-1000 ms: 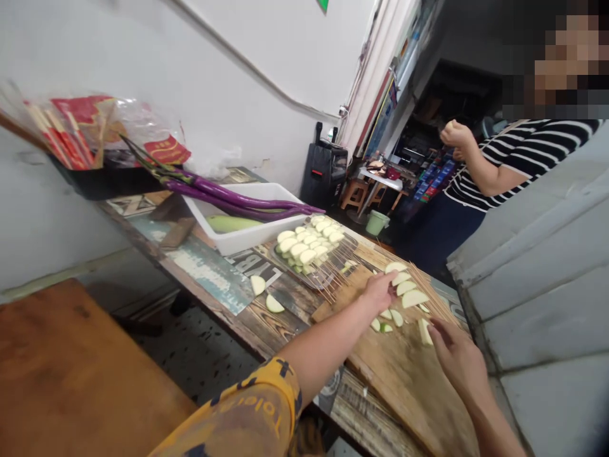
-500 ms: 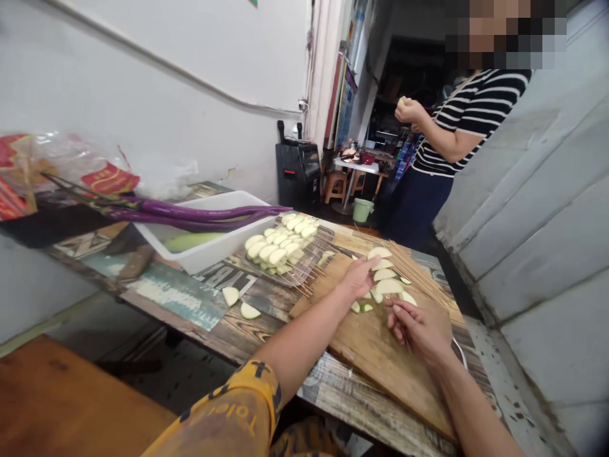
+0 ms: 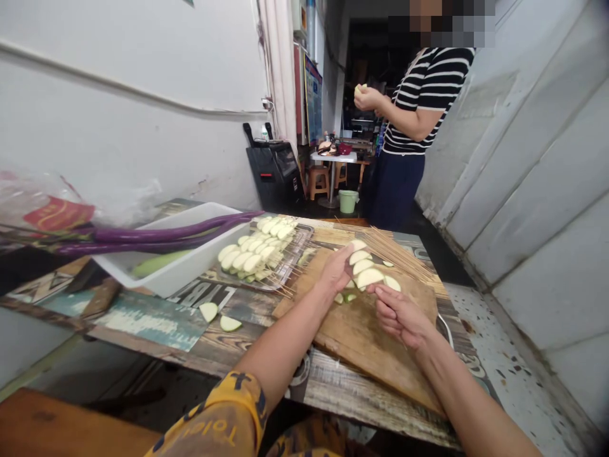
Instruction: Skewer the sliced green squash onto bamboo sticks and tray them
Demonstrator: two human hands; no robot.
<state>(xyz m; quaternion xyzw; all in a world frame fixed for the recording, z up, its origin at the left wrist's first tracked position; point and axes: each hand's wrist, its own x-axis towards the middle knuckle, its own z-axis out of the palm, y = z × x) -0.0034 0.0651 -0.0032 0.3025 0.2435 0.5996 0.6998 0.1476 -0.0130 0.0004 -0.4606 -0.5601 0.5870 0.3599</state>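
My left hand (image 3: 339,268) is closed on the edge of a row of pale, half-round vegetable slices (image 3: 370,278), which lie one after another above the wooden cutting board (image 3: 375,349). At the near end of the row, my right hand (image 3: 402,312) pinches a thin bamboo skewer, mostly hidden by its fingers. Small green-edged pieces (image 3: 349,298) rest on the board under the slices. To the left, a clear tray (image 3: 304,244) carries several finished skewers of slices (image 3: 254,247). Two loose slices (image 3: 231,324) sit on the tabletop.
A white bin (image 3: 166,289) holds a pale green vegetable, with long purple eggplants (image 3: 157,238) across it. A cleaver (image 3: 101,298) lies at the left edge. Bare bamboo skewers (image 3: 404,255) are spread behind the board. A person in a striped top (image 3: 432,95) stands beyond the table.
The view has swung to the right, so everything sits further left. My right hand has come up to the near end of the slices. My left hand keeps its hold.
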